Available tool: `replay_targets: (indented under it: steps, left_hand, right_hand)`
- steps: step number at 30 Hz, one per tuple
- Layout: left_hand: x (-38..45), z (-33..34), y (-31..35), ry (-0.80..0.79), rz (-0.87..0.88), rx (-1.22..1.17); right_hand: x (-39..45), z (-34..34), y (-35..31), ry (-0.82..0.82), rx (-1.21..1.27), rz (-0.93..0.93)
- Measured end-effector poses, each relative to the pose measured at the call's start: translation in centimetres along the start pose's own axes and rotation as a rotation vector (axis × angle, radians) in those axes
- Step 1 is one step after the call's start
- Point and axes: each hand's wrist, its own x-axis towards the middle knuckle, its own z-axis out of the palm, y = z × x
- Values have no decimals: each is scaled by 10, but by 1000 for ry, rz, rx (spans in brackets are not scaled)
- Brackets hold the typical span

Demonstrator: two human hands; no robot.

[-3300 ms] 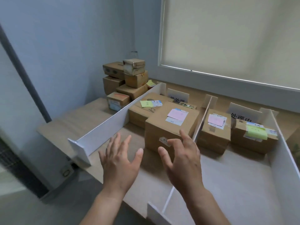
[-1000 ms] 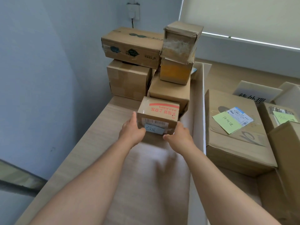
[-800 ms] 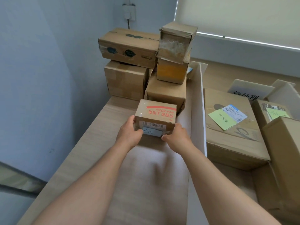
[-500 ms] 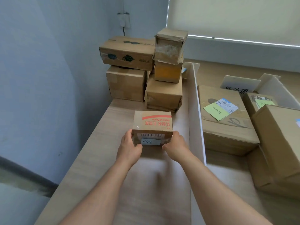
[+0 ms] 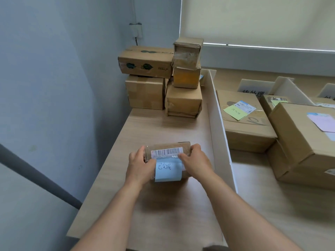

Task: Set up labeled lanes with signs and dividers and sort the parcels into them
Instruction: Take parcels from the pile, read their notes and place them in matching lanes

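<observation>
A small cardboard parcel [image 5: 170,151] with a barcode label and a blue handwritten note is held between both hands just above the wooden table [image 5: 163,129]. My left hand [image 5: 138,164] grips its left end and my right hand [image 5: 196,163] grips its right end. A long white divider [image 5: 217,122] runs along the right of the parcel. Beyond the divider, a lane holds a parcel with a green note [image 5: 243,120] and a large parcel with a pink note [image 5: 306,142]. A white sign [image 5: 254,88] with black characters stands at that lane's far end.
A stack of several cardboard boxes [image 5: 163,78] fills the table's back left corner against the grey wall. A second white divider [image 5: 290,90] and another sign [image 5: 329,92] stand at the far right. The table's left edge [image 5: 101,169] drops off beside my left arm.
I have drawn the small parcel away from the stack toward me and tipped it, so the barcode and blue note face up. The view has pulled back from the stack.
</observation>
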Motion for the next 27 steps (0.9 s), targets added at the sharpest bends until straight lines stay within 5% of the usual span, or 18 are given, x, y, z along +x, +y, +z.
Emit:
replay_targets:
  steps: [16, 27]
  left_hand:
    - [-26, 7, -29, -50, -93, 19]
    - [-70, -14, -3, -42, 241, -114]
  right_hand:
    - [-44, 21, 13, -64, 48, -28]
    - [-97, -18, 5, 228, 108, -196]
